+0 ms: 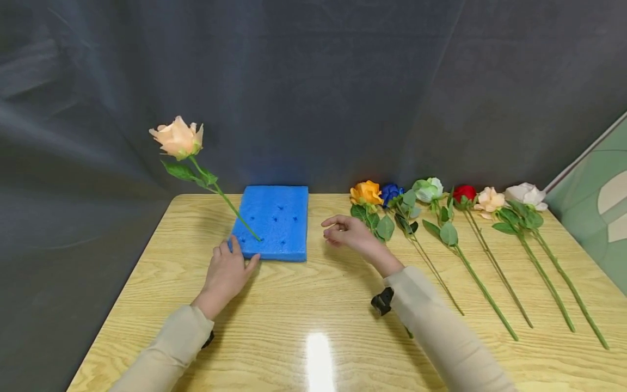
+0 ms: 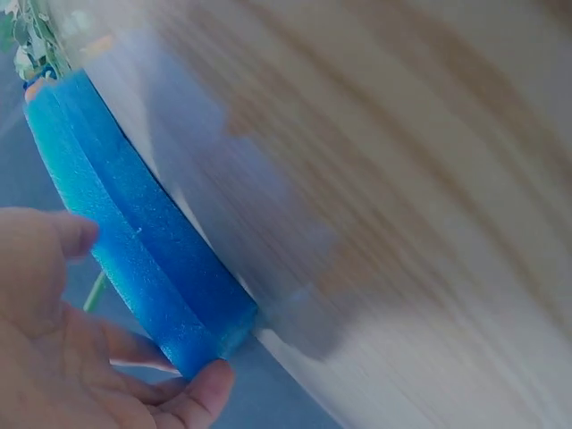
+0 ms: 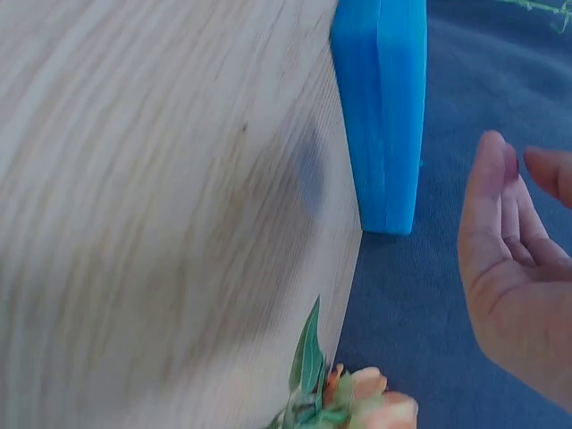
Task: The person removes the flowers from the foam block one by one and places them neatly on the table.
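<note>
A blue foam block [image 1: 289,231] with several small holes in its top lies near the table's back edge. One peach artificial rose [image 1: 177,139] stands in it by its green stem, leaning to the left. My left hand [image 1: 227,275] grips the block's near left corner, thumb at the front and fingers round the left side; the left wrist view shows the fingertips [image 2: 210,384] against the block's end. Off to the block's right, my right hand [image 1: 352,235] hovers above the table with loosely bent fingers and holds nothing.
On the right lie several artificial roses in a row, stems toward me: orange [image 1: 366,193], blue [image 1: 391,193], pale green [image 1: 428,189], red [image 1: 464,193], peach [image 1: 490,200] and white [image 1: 526,195]. A dark curtain [image 1: 313,92] hangs behind the wooden table [image 1: 279,316].
</note>
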`<state>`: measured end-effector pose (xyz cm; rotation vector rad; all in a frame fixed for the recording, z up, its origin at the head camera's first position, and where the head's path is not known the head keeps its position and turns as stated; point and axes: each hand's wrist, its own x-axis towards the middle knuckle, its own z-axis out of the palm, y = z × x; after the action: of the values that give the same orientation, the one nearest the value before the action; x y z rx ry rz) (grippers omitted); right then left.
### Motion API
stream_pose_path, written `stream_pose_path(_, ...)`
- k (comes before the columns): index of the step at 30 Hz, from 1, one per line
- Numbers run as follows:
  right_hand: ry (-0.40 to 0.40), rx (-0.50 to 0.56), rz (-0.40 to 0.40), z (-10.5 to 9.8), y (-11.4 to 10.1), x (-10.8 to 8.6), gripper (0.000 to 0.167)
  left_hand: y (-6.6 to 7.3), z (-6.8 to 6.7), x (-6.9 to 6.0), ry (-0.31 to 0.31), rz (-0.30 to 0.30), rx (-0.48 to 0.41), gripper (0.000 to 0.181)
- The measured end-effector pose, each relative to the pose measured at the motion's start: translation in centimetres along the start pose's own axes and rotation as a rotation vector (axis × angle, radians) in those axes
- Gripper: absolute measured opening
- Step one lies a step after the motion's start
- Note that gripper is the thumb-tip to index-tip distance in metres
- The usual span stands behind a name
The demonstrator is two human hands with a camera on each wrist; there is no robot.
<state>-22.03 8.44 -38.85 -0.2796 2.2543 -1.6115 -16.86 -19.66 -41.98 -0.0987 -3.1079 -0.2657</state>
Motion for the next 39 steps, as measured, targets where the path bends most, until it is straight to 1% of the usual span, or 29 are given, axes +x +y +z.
stream_pose_path(6,0.076,0.025,-0.028,1.2,-0.7,0.8,0.034,0.7,0.0,-0.1,0.018,-0.031,-0.012,0.074)
stream_pose_path(13,0.146,0.065,-0.05,2.6,-1.7,1.7,0.032,1.2,-0.2,-0.4,0.023,-0.03,-0.042,0.074)
stream_pose_path(18,0.154,0.059,-0.062,3.5,-2.2,2.0,0.032,1.7,-0.2,-0.7,0.035,-0.012,-0.052,0.075)
stream_pose_path(22,0.139,0.053,-0.07,4.2,-2.2,2.3,0.032,1.8,-0.4,-0.9,0.022,0.002,-0.063,0.08)
stream_pose_path(26,0.131,0.049,-0.086,5.0,-2.0,2.6,0.033,1.3,-0.5,-0.7,-0.003,0.018,-0.035,0.089)
stream_pose_path(30,0.119,0.054,-0.113,5.8,-1.8,2.8,0.032,0.2,-0.6,-0.3,-0.029,0.076,-0.014,0.095)
stream_pose_path(34,0.101,0.066,-0.119,6.6,-1.7,2.9,0.032,-1.1,-0.4,0.1,-0.089,0.142,-0.084,0.095)
stream_pose_path(36,0.084,0.079,-0.114,7.0,-1.6,2.9,0.032,-1.5,-0.4,0.2,-0.124,0.162,-0.125,0.095)
stream_pose_path(39,0.051,0.101,-0.112,7.5,-1.6,3.1,0.034,-2.0,-0.1,0.4,-0.149,0.193,-0.146,0.094)
